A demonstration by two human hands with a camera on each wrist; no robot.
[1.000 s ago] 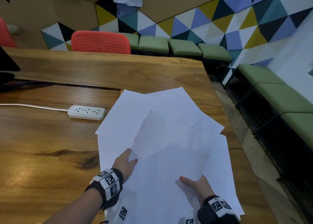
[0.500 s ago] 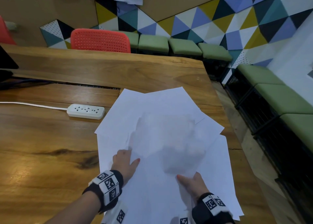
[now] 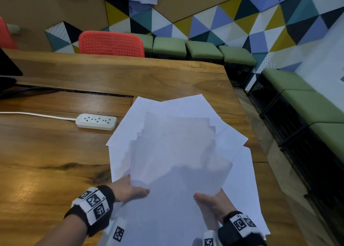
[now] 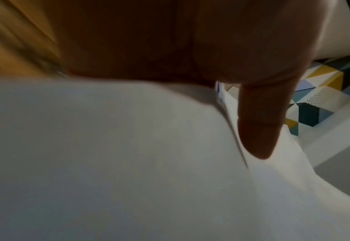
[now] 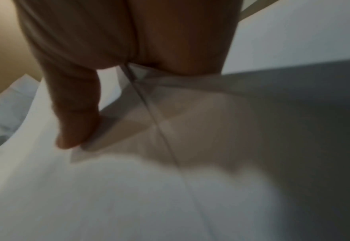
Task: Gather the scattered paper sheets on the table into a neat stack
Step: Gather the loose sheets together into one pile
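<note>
Several white paper sheets point(image 3: 178, 152) lie fanned and overlapping on the wooden table point(image 3: 46, 171), near its right edge. My left hand point(image 3: 130, 189) grips the near-left edge of a lifted, motion-blurred bunch, thumb on top, fingers hidden beneath. My right hand point(image 3: 212, 199) pinches the bunch's near-right edge, thumb on top. In the left wrist view the thumb point(image 4: 262, 124) presses on white paper point(image 4: 128, 154). In the right wrist view the thumb point(image 5: 75, 114) pins overlapping sheet corners point(image 5: 149, 122). More sheets point(image 3: 242, 180) stay flat underneath.
A white power strip point(image 3: 96, 121) with its cord lies left of the papers. The table's right edge point(image 3: 247, 134) runs close beside the sheets, with floor and green benches point(image 3: 307, 104) beyond. A red chair point(image 3: 111, 43) stands behind the table's far side.
Both hands have drawn closer together at the near edge and raised the top sheets, which now blur as they swing upright. The sheets underneath have stayed in place.
</note>
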